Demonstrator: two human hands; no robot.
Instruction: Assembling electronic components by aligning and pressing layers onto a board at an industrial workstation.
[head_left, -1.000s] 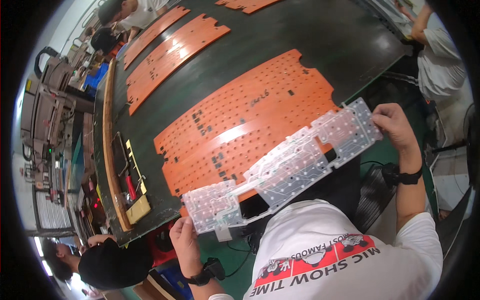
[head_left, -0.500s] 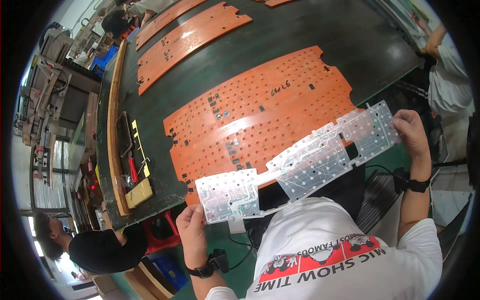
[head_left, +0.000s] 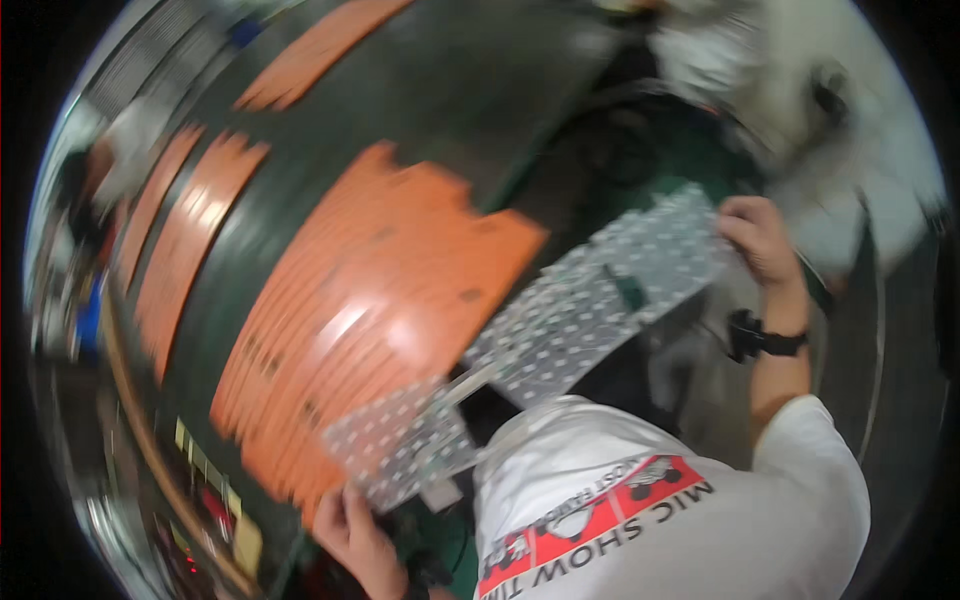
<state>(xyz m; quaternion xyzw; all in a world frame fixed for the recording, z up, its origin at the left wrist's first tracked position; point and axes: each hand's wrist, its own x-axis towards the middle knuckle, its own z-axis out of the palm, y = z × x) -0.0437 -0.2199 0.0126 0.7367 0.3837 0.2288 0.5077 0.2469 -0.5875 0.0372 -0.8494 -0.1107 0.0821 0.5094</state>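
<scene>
Clear dotted sheet [head_left: 560,330] gripped at ends by left hand [head_left: 355,530], right hand [head_left: 760,240], beside orange panel [head_left: 370,310].

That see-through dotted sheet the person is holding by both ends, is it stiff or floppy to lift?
Probably floppy: the clear sheet is very thin, and the left hand and right hand each grip an end, as if one hand could not keep it flat. It likely weighs little for its length. The narrow strip near its middle looks like a weak spot that might crease.
</scene>
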